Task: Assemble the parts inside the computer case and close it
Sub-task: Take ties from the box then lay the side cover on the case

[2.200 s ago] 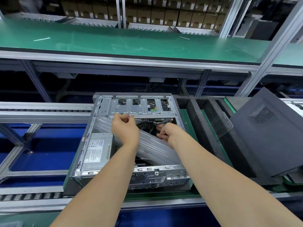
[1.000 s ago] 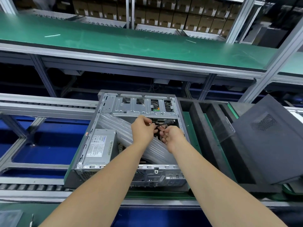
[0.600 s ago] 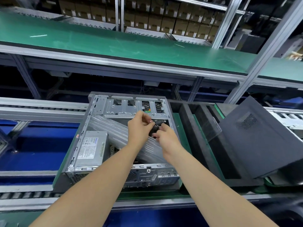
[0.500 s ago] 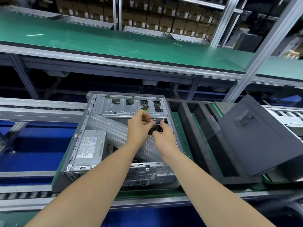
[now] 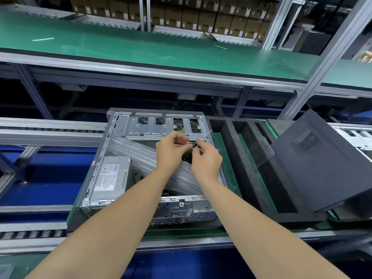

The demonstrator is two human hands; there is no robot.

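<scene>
The open computer case [image 5: 94, 174] lies flat in the middle of the frame, and both hands meet above its upper right part, just below the metal bracket [image 5: 153, 128] that spans the far end. The left hand [image 5: 171, 153] and the right hand [image 5: 207, 161] each have thumb and forefinger curled in a pinch on the same small black piece [image 5: 194, 145], which sits right between the two sets of fingertips; what it is exactly is too small to tell, though a dark cable seems to drop from it into the case. The piece runs roughly left to right, so each hand holds one end and neither is nearer. Lower left of the hands, a plastic-wrapped bundle [image 5: 138, 156] lies slantwise across the inside, beside the power supply [image 5: 112, 178]. Any seating of the piece would likely go straight down from the pinch. The side panel [image 5: 322, 166] leans at the right of the frame, well apart from the case, with a black foam tray [image 5: 227, 143] between them, so closing is not yet begun.
</scene>
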